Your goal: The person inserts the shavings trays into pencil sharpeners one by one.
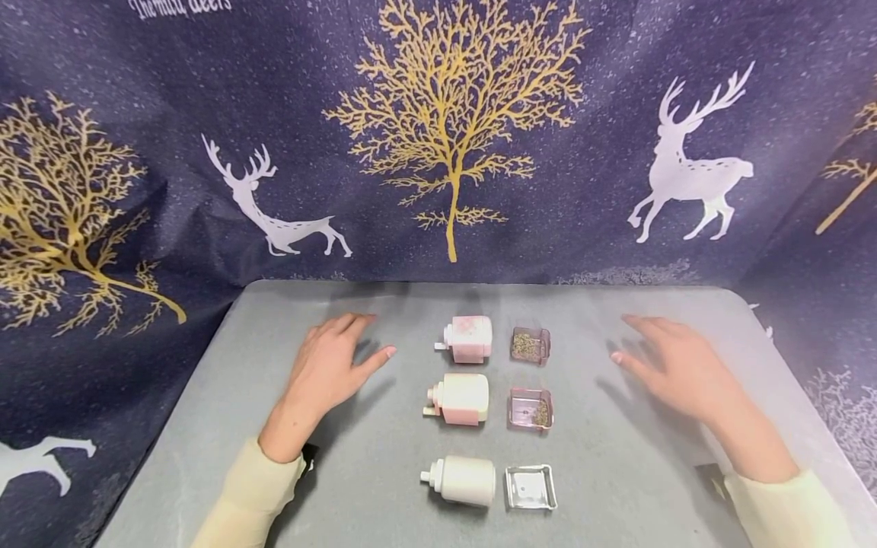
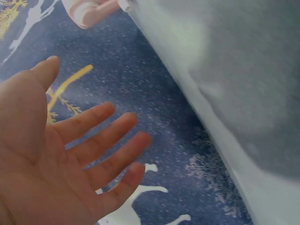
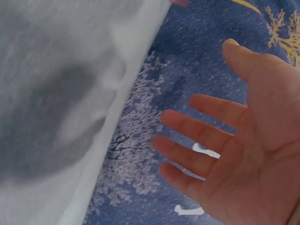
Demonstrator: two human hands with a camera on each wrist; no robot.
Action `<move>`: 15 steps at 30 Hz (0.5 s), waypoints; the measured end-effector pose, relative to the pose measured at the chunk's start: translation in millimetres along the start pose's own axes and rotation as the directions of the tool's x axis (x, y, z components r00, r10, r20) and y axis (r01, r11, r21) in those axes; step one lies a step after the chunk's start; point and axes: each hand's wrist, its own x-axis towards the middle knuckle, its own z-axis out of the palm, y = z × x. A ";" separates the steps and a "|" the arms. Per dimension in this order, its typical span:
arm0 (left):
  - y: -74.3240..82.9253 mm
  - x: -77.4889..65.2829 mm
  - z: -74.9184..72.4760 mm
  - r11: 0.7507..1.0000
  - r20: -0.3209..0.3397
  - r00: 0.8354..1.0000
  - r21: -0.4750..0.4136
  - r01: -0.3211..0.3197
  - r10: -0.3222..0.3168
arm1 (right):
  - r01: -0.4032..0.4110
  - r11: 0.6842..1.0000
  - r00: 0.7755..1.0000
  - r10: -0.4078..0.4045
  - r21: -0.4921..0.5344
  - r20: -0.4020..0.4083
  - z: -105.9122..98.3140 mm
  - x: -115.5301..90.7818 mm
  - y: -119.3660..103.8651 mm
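Note:
My left hand (image 1: 329, 361) hovers over the left of the table, fingers extended and thumb spread, holding nothing. On the other side, my right hand (image 1: 674, 365) is likewise raised and holds nothing. Between them, three small bodies that look like hand-crank pencil sharpeners lie in a column: a pink-and-white one (image 1: 471, 339) at the back, a cream-and-pink one (image 1: 464, 399) in the middle, a white one (image 1: 467, 481) in front. Beside each sits a small clear tray. The back pinkish tray (image 1: 546, 346) and middle pinkish tray (image 1: 524, 413) hold greenish-brown bits; the front colourless tray (image 1: 530, 491) looks bare inside.
The grey tabletop (image 1: 582, 457) carries all these things. A dark blue cloth (image 1: 548, 251) with deer and golden trees hangs behind the table and along both sides. In the left wrist view, part of a pink-and-white sharpener (image 2: 89, 11) shows at the top.

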 end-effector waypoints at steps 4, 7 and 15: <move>7.9 -0.6 -4.8 1.000 0.012 1.000 -0.007 -0.013 0.013 | 0.047 0.999 0.999 -0.047 0.012 -0.009 -2.2 -0.4 -11.7; 13.0 -1.6 -6.9 0.999 0.010 1.000 -0.020 -0.026 0.027 | 0.087 0.996 0.996 -0.087 0.018 -0.018 -2.3 -1.2 -20.9; 33.3 -6.9 -15.8 0.996 0.003 0.996 -0.036 -0.086 0.086 | 0.135 0.991 0.991 -0.135 0.003 -0.004 0.8 -3.9 -41.4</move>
